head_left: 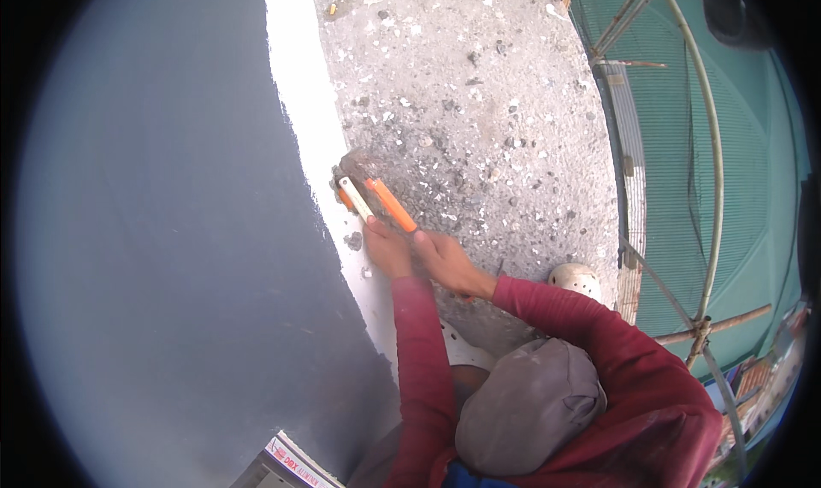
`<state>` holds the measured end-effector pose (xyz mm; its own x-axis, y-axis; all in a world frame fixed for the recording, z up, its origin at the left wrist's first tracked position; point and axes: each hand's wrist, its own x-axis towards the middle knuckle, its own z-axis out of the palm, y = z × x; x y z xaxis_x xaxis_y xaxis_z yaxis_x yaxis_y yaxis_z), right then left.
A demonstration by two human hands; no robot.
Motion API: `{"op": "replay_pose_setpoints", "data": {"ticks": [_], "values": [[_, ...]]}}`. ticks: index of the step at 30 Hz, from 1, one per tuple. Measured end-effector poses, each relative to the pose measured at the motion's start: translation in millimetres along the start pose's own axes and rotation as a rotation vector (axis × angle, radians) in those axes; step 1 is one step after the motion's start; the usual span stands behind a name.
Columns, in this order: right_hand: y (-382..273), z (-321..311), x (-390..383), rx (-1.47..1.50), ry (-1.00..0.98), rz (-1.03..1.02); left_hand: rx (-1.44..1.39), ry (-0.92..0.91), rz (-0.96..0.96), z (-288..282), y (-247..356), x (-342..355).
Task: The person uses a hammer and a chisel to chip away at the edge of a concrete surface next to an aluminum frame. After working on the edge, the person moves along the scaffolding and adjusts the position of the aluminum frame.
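Observation:
My left hand [389, 248] is closed round the near end of a flat, pale strip-like tool [355, 199] with a hole at its far end. An orange bit shows beside that tool, against the white band [325, 150]. My right hand [445, 261], just to the right, grips a long orange-handled tool [392, 204]. Its far end meets a blurred brown shape that may be its head; I cannot make out its kind. Both tools point toward the foot of the white band, where grey crumbs [353, 241] lie. Long dark red sleeves cover my arms.
A large dark grey painted surface [188, 214] fills the left. Rough concrete [453, 26] strewn with chips runs ahead. Right stand scaffold poles [714, 146] and green netting [757, 180]. White holed footwear [575, 278], a rounded grey cloth shape [530, 407] and a box [295, 462] lie near.

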<state>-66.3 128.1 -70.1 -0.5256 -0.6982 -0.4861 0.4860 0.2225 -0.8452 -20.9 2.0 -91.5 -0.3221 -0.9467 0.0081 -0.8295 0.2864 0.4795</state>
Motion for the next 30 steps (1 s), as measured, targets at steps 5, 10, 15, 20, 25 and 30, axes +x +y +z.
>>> {"op": "replay_pose_setpoints", "data": {"ticks": [5, 10, 15, 20, 25, 30], "values": [[-0.9, 0.9, 2.3, -0.013, -0.001, -0.02, -0.018, -0.08, -0.099, -0.7, -1.9, 6.3], [-2.5, -7.2, -1.5, 0.03, -0.02, 0.047, -0.081, -0.281, -0.125, -17.3, -7.4, 1.0], [2.4, -19.0, -14.6, 0.076, 0.003, 0.174, 0.0, -0.197, -0.037, -20.7, -6.4, -2.0], [2.8, -35.7, -16.7, 0.002, 0.051, 0.14, 0.013, -0.309, -0.103, -32.0, 13.6, -22.8], [2.1, -56.9, -24.3, 0.006, 0.119, 0.151, 0.18, -0.241, -0.025, -63.2, 29.3, -49.5], [-5.1, -75.1, -10.4, 0.052, 0.196, 0.104, 0.196, -0.189, 0.025, -47.5, 31.0, -19.1]]}}
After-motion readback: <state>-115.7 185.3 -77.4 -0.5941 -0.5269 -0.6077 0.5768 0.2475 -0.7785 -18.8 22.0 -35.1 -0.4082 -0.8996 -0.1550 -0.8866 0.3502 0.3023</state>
